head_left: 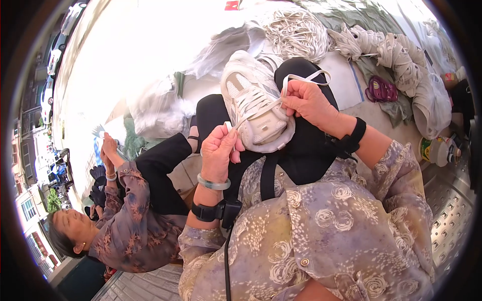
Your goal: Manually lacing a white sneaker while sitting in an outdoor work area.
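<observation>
A pale, off-white sneaker (266, 131) rests on my lap between my knees, its tongue and collar toward me and its toe pointing away. White laces cross its front. My left hand (219, 149) pinches one part of the white shoelace left of the collar. On the other side, my right hand (310, 103) grips the shoelace (321, 73) between thumb and fingers, with a loop of it standing up past the knuckles. The lace runs across the top of the shoe between both hands. Behind the sneaker, a second pale shoe partly shows.
Beyond my knees lies a big heap of white laces (296, 35). A row of pale shoes (401, 55) curves along the right. Clear plastic bags (160, 103) sit at left, and a purple item (380, 89) lies at right. Another person (135, 210) sits close on my left.
</observation>
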